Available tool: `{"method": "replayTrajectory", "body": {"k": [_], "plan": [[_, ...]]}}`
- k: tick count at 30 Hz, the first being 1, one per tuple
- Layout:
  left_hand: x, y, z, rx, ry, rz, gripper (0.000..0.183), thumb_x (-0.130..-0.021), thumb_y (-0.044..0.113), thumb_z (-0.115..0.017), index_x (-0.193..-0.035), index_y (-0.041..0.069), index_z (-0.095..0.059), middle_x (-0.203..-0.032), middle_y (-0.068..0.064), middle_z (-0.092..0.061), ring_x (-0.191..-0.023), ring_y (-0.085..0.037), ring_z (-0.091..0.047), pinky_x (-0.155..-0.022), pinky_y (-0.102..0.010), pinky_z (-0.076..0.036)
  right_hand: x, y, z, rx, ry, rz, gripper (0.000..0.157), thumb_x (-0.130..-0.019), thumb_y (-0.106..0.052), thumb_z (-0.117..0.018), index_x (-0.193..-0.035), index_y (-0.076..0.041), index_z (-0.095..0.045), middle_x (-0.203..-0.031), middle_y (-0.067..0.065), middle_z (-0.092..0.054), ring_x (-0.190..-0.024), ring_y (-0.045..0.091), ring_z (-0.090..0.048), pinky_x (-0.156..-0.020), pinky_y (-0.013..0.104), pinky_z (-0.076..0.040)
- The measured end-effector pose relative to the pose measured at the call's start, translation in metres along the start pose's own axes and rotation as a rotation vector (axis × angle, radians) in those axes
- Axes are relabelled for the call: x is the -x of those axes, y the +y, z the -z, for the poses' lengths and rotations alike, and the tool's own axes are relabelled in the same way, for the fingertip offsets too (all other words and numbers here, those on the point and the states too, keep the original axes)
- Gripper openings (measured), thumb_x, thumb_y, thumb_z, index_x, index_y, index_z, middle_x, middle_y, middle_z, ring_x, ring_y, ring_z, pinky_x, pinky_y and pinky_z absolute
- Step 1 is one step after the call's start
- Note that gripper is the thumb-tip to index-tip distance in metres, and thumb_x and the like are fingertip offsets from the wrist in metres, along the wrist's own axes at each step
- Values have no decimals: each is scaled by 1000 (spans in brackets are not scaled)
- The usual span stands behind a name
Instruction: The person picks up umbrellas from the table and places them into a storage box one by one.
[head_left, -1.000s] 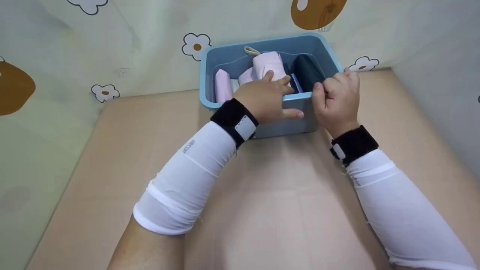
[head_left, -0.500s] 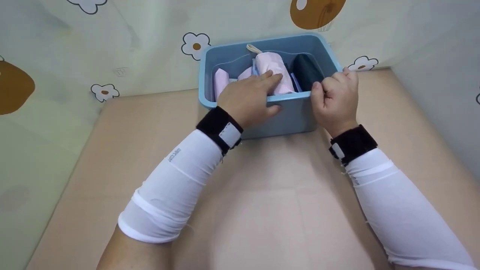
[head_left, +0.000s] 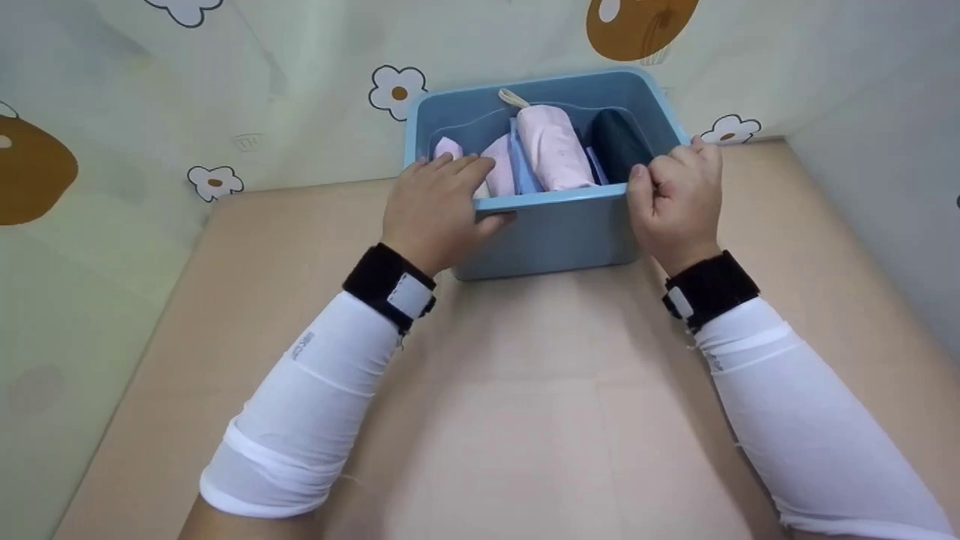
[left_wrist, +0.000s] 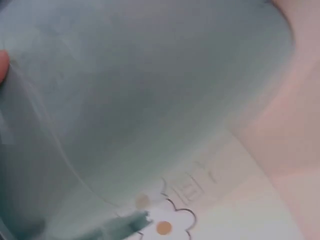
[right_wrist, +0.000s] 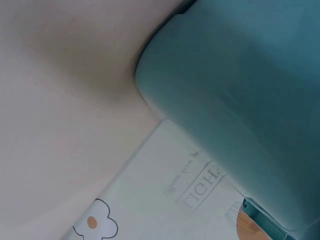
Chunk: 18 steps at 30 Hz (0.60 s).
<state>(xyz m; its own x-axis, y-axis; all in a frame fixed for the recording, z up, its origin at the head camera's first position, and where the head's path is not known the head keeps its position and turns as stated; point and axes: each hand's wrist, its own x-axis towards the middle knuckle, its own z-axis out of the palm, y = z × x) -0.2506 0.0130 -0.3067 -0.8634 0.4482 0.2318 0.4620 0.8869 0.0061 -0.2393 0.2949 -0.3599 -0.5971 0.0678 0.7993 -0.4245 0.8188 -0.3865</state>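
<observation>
A blue plastic storage bin (head_left: pixel 547 238) stands against the back wall. In it lie a pale pink rolled bundle (head_left: pixel 553 146), a dark green roll (head_left: pixel 616 141), and folded pink (head_left: pixel 500 166) and blue (head_left: pixel 524 159) pieces. At the bin's front right corner, my right hand (head_left: pixel 675 206) grips the rim with curled fingers. My left hand (head_left: pixel 439 210) lies over the front left corner, its fingers fairly straight across the rim and the thumb along the outside of the front wall. Both wrist views show mostly the bin's outer wall (left_wrist: pixel 135 90), with one fingertip (left_wrist: pixel 3 65) at the left edge.
A beige table surface (head_left: pixel 525 420) extends before the bin. Behind it hangs a pale wall covering (head_left: pixel 300 75) with flower prints, close to the bin's back rim. A plain grey wall (head_left: pixel 885 150) rises on the right.
My left hand has moved left from over the pink roll to the bin's front left corner, uncovering the roll and the blue piece. My right hand keeps its grip on the rim.
</observation>
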Motion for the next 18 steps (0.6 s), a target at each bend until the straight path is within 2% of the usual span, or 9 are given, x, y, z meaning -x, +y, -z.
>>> {"method": "replayTrajectory", "body": {"k": [6,10,15,18], "plan": [[9,-15,-13,77,170,-25,59,-100,60,-56,-141,18,-67,-144,-2,-69,-140,-29,-60,-123,-60,-36,1,0,-1,-26,15,-20,48,-98,-24,-50,-57,2,-47,-61,15,-39,-73,40,-44,-120,55,-31],[15,-26,-24,180,284,-2,52,-98,56,-63,-130,16,-75,-140,-2,-71,-142,-27,-58,-124,-56,-35,2,0,-2,-34,29,-18,49,-97,-26,-50,-56,1,-46,-60,13,-38,-71,39,-44,-121,54,-31],[18,-32,-33,324,345,34,49,-95,53,-70,-124,13,-78,-143,-4,-69,-149,-27,-50,-124,-47,-36,2,1,-3,-35,65,-8,50,-96,-28,-49,-56,1,-46,-60,13,-37,-71,40,-43,-121,55,-31],[19,-33,-35,355,355,49,49,-94,53,-72,-122,13,-78,-143,-4,-68,-150,-28,-49,-123,-46,-38,2,1,-4,-38,66,-9,50,-96,-29,-49,-57,1,-46,-61,13,-38,-73,40,-44,-121,54,-31]]}}
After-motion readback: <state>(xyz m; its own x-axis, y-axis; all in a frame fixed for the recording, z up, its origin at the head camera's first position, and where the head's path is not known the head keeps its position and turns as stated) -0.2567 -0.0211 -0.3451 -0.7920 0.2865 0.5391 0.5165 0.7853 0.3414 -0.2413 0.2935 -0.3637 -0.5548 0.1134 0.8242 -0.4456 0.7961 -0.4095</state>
